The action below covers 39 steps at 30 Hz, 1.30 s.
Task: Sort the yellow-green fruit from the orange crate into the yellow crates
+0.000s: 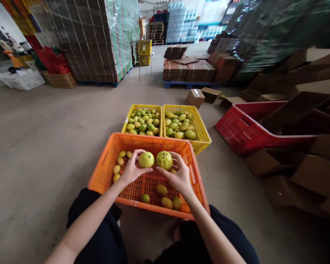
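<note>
Knobbly green fruit in the right grip, underside out of sight

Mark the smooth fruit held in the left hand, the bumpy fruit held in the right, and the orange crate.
Smooth fruit (146, 160): head view, middle of its visible side.
Bumpy fruit (164, 160): head view, middle of its knobbly surface.
Orange crate (154, 208): head view, on its near rim.

The left hand holds a smooth fruit, and the right hand holds a bumpy fruit just beside it. Both are above an orange crate, where other fruits lie. Beyond it stand two yellow crates, also containing fruits.
</note>
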### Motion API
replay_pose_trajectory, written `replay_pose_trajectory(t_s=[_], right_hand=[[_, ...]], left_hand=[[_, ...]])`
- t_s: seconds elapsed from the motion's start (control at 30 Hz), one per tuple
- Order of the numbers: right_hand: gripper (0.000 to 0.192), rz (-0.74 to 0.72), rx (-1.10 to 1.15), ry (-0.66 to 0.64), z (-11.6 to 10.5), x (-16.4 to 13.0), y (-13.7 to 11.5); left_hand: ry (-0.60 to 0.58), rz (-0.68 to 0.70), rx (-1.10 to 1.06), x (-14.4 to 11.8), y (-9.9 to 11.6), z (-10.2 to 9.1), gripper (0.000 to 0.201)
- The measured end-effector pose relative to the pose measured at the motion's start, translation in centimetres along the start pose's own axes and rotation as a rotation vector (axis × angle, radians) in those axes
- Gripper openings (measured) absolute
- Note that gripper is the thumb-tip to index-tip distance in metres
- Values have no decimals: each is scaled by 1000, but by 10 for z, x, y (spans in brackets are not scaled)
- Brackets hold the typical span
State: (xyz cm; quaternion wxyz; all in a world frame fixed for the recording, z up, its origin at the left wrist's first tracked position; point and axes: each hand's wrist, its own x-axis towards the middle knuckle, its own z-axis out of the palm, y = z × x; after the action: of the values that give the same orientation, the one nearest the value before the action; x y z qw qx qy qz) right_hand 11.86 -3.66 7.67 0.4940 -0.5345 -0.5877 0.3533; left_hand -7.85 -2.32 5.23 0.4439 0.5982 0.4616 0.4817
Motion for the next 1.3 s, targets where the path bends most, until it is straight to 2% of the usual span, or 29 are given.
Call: replay_pose_trajectory(t_s=[0.13,0.4,0.8,0.93,1.07,1.13,1.2,1.3], right_hand=[[55,-41,0,10,5,0,3],[54,-53,47,-11,10,-5,3],[54,-83,52,55,9,-8,6],[56,-90,48,76,9,-7,7],[57,-89,55,81,9,-8,9],[57,-86,65,80,9,-8,9],[58,-81,81,78,9,-8,8],[58,-72,114,74,10,-9,7]], left_hand=[[25,55,95,-3,-8,-5,64],[41,101,83,-7,-7,-1,65],[121,208,144,-8,-10,2,62],[118,181,33,-4,-8,5,64],[113,67,-226,-3,2,9,63],[112,25,-283,-4,6,10,61],[118,33,-283,-5,7,11,58],[169,123,-208,-6,4,11,55]])
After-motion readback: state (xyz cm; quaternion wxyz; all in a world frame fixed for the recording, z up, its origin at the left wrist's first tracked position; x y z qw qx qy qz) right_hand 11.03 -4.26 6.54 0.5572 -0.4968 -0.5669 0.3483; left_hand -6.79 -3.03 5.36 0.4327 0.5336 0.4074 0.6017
